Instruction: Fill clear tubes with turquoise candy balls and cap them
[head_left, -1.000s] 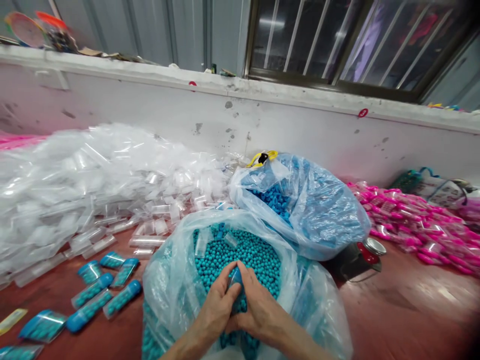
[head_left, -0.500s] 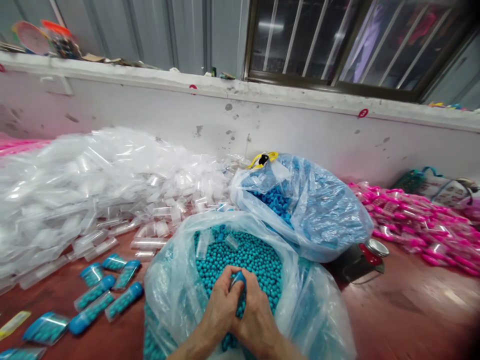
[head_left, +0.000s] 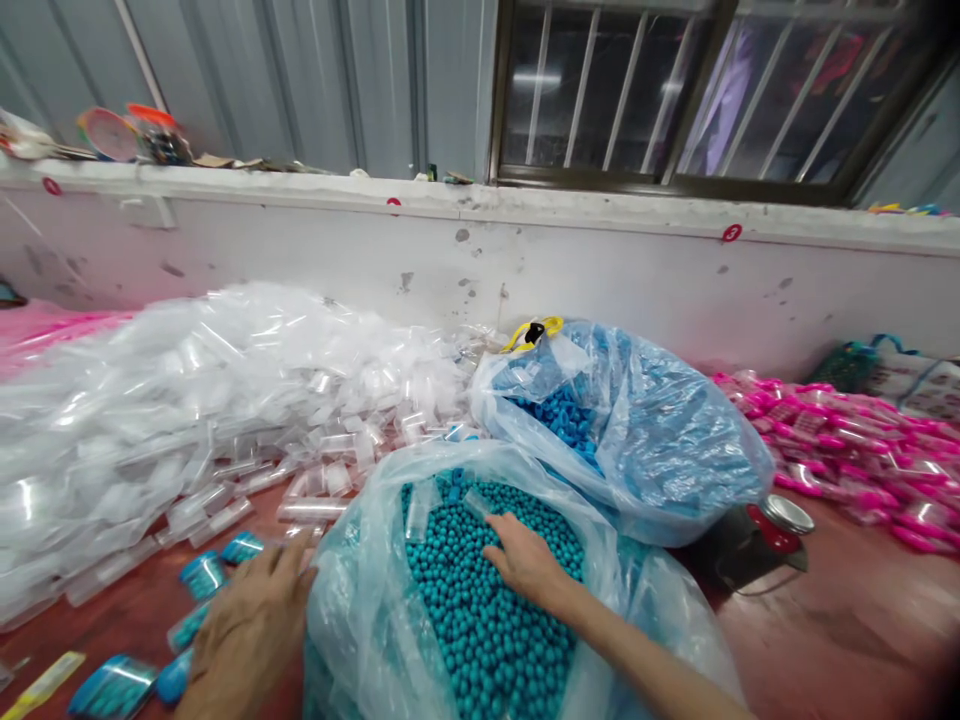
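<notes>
My left hand (head_left: pixel 251 615) is over the red table, left of the bag, among the filled tubes. Its fingers look bent and somewhat apart, with no tube visible in them; the palm side is hidden. My right hand (head_left: pixel 529 562) reaches over the turquoise balls (head_left: pixel 487 620) in the open plastic bag (head_left: pixel 360 560). Thumb and fingers are parted, the fingertips close to a clear empty tube (head_left: pixel 477 503) on the balls. Another clear tube (head_left: pixel 418 515) lies further left there. Tubes filled with turquoise balls (head_left: pixel 112 687) and closed with blue caps lie partly hidden by my left hand.
A large heap of clear empty tubes (head_left: pixel 187 400) covers the table's left and back. Behind the ball bag is a bag of blue caps (head_left: pixel 559 415). At right are a dark container with a metal lid (head_left: pixel 787 513) and a pile of pink-capped tubes (head_left: pixel 847 440).
My hands were together over the balls on a blue-capped tube; now they are apart. The left has moved to the filled tubes, the right towards an empty tube. The view has shifted slightly.
</notes>
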